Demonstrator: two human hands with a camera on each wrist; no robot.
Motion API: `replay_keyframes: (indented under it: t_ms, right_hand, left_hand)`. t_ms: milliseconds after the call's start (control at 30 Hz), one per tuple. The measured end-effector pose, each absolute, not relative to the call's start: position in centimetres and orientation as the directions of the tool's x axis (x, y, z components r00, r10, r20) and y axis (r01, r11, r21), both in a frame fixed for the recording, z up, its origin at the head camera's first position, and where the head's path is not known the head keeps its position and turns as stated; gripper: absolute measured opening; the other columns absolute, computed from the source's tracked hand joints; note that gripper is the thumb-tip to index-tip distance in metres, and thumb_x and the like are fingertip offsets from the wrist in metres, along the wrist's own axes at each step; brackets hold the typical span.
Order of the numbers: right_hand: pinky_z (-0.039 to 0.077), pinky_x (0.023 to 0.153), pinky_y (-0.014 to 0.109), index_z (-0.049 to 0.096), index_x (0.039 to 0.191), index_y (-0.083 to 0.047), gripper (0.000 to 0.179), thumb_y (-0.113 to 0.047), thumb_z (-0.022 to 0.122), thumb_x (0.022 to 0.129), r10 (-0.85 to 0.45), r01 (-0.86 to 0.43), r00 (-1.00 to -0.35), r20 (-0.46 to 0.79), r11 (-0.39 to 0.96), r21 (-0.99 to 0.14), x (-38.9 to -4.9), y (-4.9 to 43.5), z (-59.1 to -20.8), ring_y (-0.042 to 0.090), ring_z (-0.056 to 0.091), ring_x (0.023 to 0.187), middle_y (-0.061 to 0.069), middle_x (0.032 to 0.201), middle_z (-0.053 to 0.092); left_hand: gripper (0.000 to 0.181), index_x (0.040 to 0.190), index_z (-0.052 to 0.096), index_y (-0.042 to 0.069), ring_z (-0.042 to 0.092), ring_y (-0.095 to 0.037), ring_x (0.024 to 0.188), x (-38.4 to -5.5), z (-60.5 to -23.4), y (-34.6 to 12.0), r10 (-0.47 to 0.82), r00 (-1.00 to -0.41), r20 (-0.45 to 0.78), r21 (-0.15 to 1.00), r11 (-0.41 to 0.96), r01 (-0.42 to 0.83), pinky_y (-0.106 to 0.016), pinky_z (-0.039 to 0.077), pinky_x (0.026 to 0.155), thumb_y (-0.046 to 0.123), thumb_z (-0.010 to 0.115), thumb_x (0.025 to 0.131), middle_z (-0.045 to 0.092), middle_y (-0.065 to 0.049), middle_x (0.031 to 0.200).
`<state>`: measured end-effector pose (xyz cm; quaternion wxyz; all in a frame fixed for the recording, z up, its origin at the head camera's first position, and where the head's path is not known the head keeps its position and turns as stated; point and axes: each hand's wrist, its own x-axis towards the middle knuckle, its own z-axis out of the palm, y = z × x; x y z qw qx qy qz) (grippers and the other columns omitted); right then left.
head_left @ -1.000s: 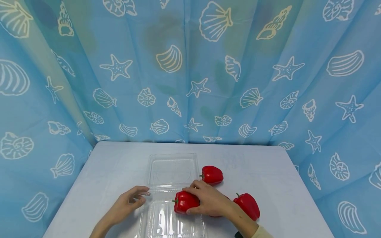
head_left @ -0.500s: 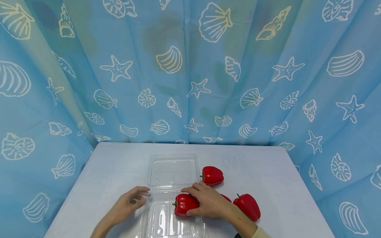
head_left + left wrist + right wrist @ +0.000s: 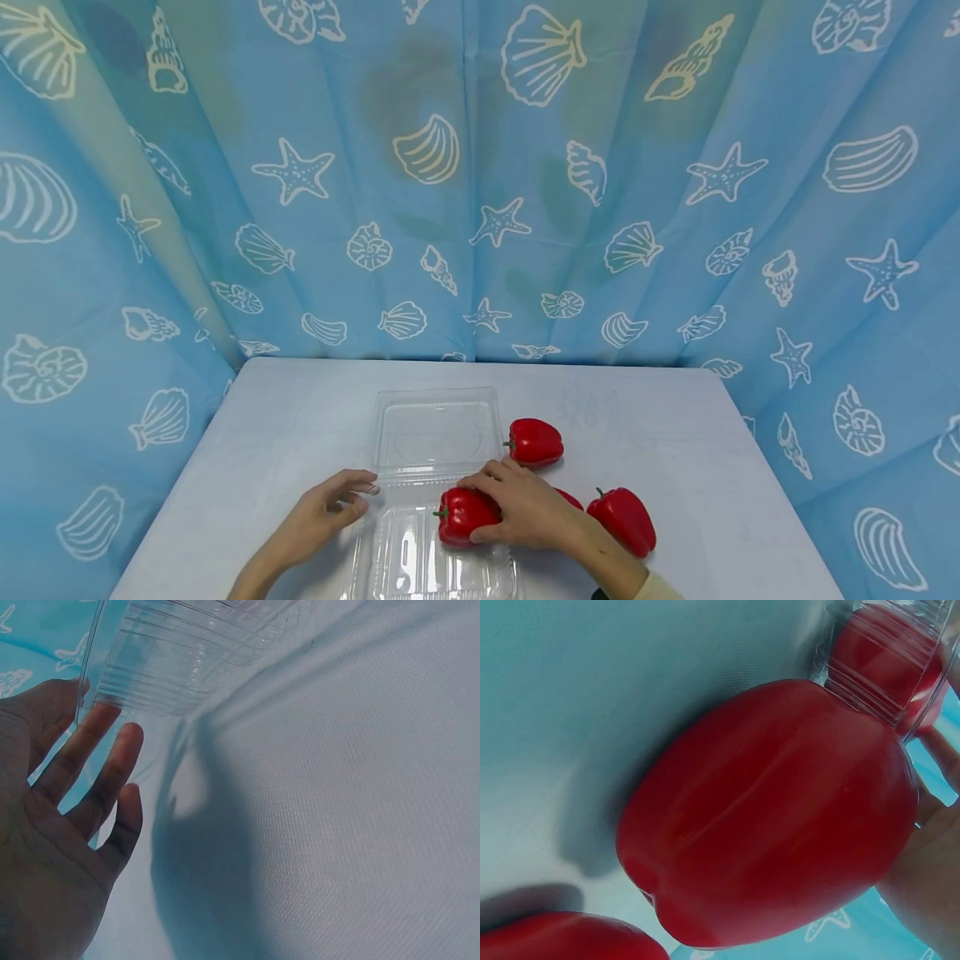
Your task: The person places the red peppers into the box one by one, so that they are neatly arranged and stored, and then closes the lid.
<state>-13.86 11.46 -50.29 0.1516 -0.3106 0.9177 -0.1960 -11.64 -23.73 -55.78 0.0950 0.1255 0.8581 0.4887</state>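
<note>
My right hand [image 3: 528, 508] grips a red bell pepper [image 3: 462, 521] by its right side, fingers over the top and thumb at the near side. The pepper is inside the near half of a clear plastic clamshell container [image 3: 397, 575], its green stem pointing left. The right wrist view shows this pepper [image 3: 885, 656] through the container's wall. At the container's left edge is my left hand [image 3: 318, 517], its fingers loosely bent and thumb apart. In the left wrist view, the left fingertips [image 3: 106, 712] are right at the clear rim.
The container's lid [image 3: 437, 429] lies open behind it. One red bell pepper [image 3: 536, 443] lies right of the lid, another [image 3: 625, 521] farther right. Another bell pepper [image 3: 765, 817] lies close beside the container, mostly hidden by the right hand from above. A patterned curtain [image 3: 465, 208] surrounds the white table [image 3: 690, 450].
The right hand and its pepper have dropped slightly toward the near side within the container, then stayed nearly still. My left hand has kept its place.
</note>
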Motion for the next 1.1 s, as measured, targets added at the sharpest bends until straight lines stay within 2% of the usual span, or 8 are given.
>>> replay_keyframes:
  t_ms: [1100]
  right_hand:
    - [0.055,0.085,0.033,0.052,0.141,-0.04,0.082,-0.039,0.091,0.069,-0.635,-0.52,-0.759,-0.145,0.725,-0.453,-13.72,11.58,-50.07,0.013,0.05,0.118,-0.011,0.126,0.056]
  left_hand:
    - [0.04,0.134,0.059,0.017,0.065,-0.008,0.096,-11.65,-55.62,-23.45,0.268,-0.961,-0.072,0.847,0.524,0.083,-0.028,0.052,0.081,0.024,0.07,0.096,0.07,-0.002,0.12]
